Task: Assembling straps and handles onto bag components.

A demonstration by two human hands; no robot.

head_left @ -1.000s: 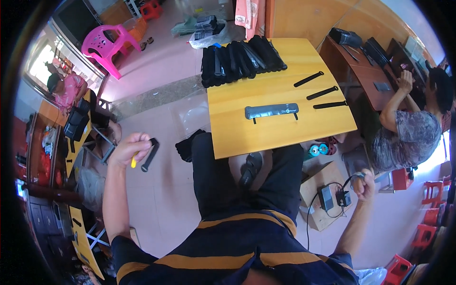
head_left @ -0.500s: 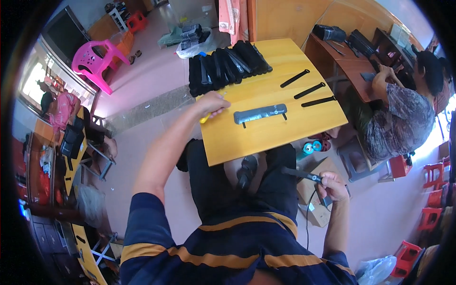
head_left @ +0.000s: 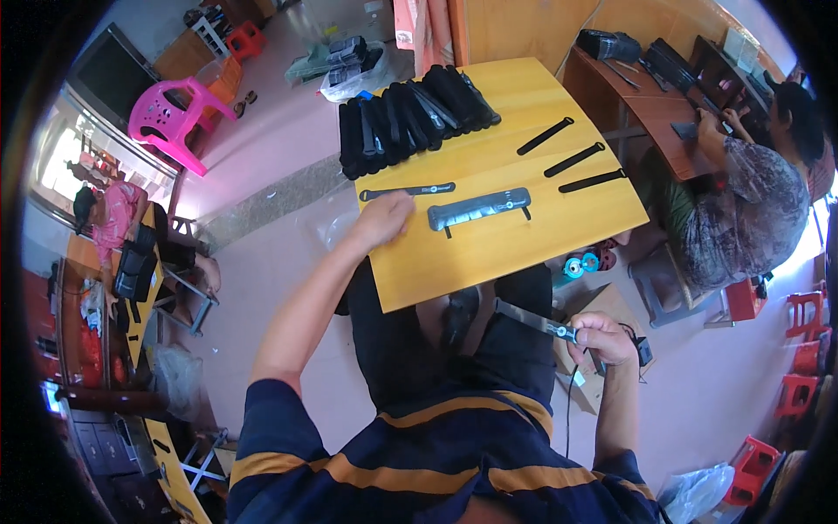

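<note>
Near the table's left edge, my left hand (head_left: 386,218) is closed, palm down; whatever it holds is hidden. Just beyond its knuckles a dark strap with pale printing (head_left: 428,189) lies on the yellow table (head_left: 515,253). Over my right thigh, below the table's front edge, my right hand (head_left: 604,339) pinches one end of another dark strap (head_left: 532,320), whose free end points left. A grey-black flat pouch (head_left: 479,210) with two short tabs lies mid-table. To its right rest three black straps (head_left: 574,160).
A row of folded black pouches (head_left: 415,122) fills the table's far left. A cardboard box (head_left: 602,306) and a turquoise-lidded bottle (head_left: 576,266) are at the right below the table. One co-worker (head_left: 742,210) sits right, another (head_left: 118,218) left. A pink chair (head_left: 170,122) stands far left.
A dark strap now shows on the table beyond my left hand, which has drawn slightly nearer. The yellow object at that hand is out of sight. My right hand still grips its strap.
</note>
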